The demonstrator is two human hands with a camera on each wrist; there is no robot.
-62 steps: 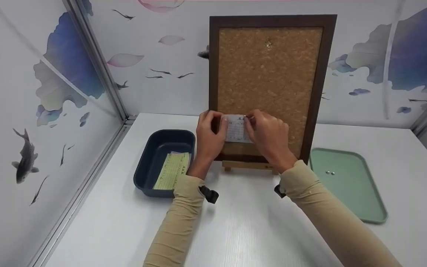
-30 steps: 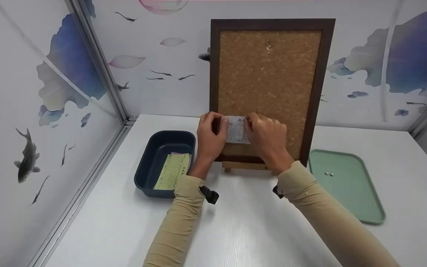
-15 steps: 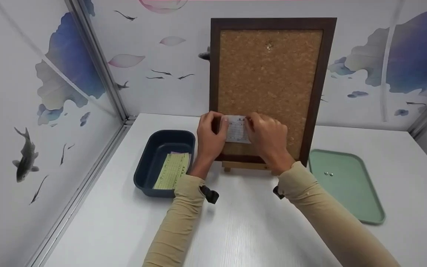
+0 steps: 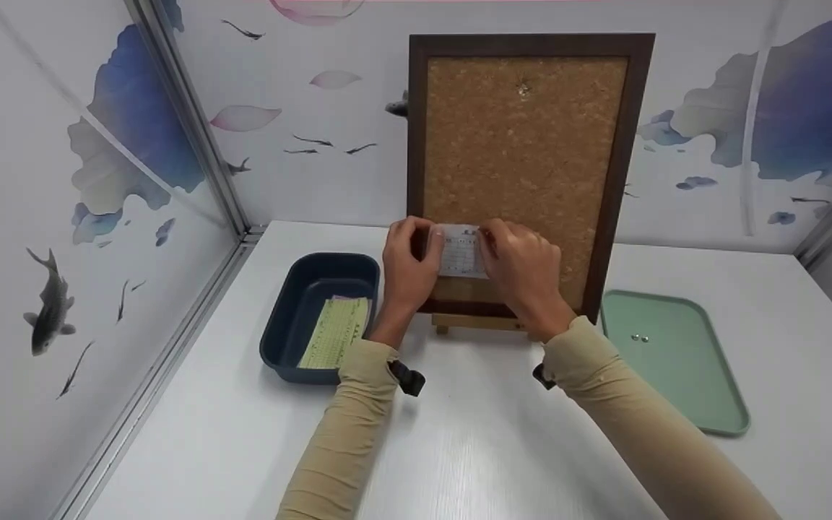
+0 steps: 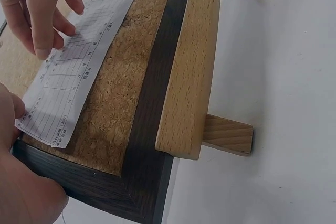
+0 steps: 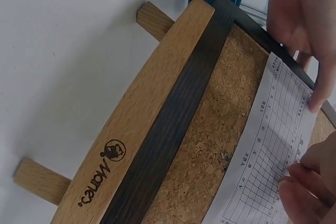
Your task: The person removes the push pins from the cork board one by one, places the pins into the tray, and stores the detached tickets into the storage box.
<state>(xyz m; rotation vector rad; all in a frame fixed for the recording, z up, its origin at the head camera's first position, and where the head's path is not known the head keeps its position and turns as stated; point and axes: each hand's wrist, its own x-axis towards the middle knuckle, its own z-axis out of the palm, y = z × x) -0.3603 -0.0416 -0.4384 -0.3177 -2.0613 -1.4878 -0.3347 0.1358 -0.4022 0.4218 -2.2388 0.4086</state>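
Note:
A white printed paper slip (image 4: 461, 254) lies flat against the lower part of a framed corkboard (image 4: 517, 159). My left hand (image 4: 412, 269) grips the board's dark left frame, its thumb resting on the slip's left end; its other fingers are partly hidden behind the frame. Curled fingertips of my right hand (image 4: 528, 266) pinch at the slip's upper edge. A small pin seems to sit beneath them, mostly hidden. From the left wrist, ruled lines show on the slip (image 5: 79, 69). The right wrist view has the left thumb (image 6: 321, 90) at the slip's end.
A wooden easel ledge (image 4: 477, 323) bears the board. To the left, a dark blue bin (image 4: 282, 347) holds yellow-green slips (image 4: 336, 332). On the right, a green tray (image 4: 690, 375) carries two small shiny pins (image 4: 640, 338). A cluster of pins (image 4: 523, 88) sits high on the cork.
Compared with two seconds ago, my right fingertips lie slightly further over the slip's upper right corner. The left hand keeps its grip, and the slip stays in place.

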